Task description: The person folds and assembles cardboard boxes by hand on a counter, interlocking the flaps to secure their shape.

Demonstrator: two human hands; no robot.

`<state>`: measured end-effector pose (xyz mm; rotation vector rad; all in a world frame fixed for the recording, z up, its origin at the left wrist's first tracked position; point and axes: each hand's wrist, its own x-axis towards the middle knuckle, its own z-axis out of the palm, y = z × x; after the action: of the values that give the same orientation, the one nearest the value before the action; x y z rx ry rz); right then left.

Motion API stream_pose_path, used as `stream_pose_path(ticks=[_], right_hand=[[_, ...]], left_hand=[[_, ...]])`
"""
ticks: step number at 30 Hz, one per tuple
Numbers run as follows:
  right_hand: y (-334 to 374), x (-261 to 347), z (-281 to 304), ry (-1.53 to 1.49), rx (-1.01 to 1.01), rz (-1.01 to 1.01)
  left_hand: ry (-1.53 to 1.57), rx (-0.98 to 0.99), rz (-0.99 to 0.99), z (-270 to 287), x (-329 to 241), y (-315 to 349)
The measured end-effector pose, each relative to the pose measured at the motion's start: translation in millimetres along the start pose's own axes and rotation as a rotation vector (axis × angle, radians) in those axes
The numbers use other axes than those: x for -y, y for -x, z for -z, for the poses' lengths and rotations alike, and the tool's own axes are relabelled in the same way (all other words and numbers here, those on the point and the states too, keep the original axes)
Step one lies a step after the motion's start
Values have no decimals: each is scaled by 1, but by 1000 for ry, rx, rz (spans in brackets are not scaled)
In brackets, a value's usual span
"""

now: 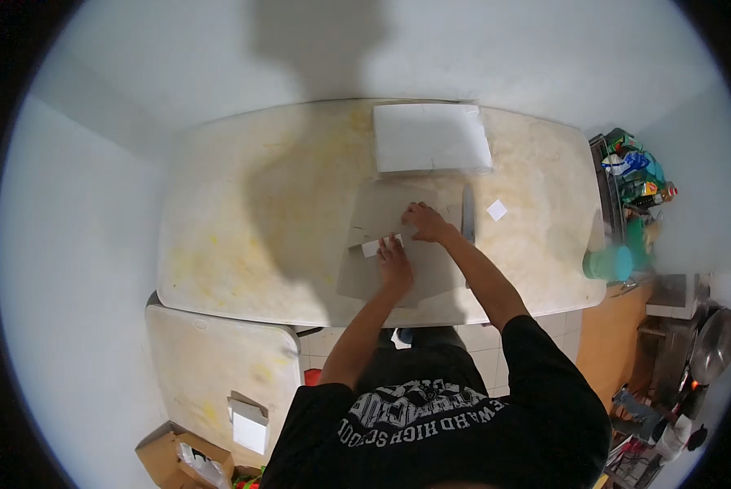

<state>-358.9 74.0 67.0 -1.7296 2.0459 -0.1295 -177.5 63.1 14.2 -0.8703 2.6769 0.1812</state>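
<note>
My left hand (395,267) lies on a small white strip (371,248), its fingers spread and pressing the strip down on a greyish sheet (364,281). My right hand (427,224) is just to the right and farther off, over the same sheet. Its fingers are bent, with the thumb apart from them, and I see nothing held in it. Beside my right forearm lies a long knife (468,210), its lower part hidden by the arm. A small white square (496,210) rests to the right of the knife.
A flat white pack in clear plastic (432,137) lies at the table's far side. On the right stand a turquoise cup (608,264) and a rack of bottles and packets (634,175). A lower table (219,350) bears a white box (250,428). A person (667,432) is at lower right.
</note>
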Motion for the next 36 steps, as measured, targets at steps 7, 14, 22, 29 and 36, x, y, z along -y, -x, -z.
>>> stream_pose_path(ticks=[7,14,22,29,36], right_hand=[[-15,-2,3,33,10,-90],[15,28,-19,-74,-2,-136],[83,54,-69,50,-360,-20],[89,50,-35,185,16,17],[78,6,1,-294,279,-278]], left_hand=[[251,256,-160,46,17,2],[109,306,-160,39,22,0],[241,11,-143,-3,27,-14],[25,182,-54,33,1,-25],[81,186,-145,49,-10,-16]])
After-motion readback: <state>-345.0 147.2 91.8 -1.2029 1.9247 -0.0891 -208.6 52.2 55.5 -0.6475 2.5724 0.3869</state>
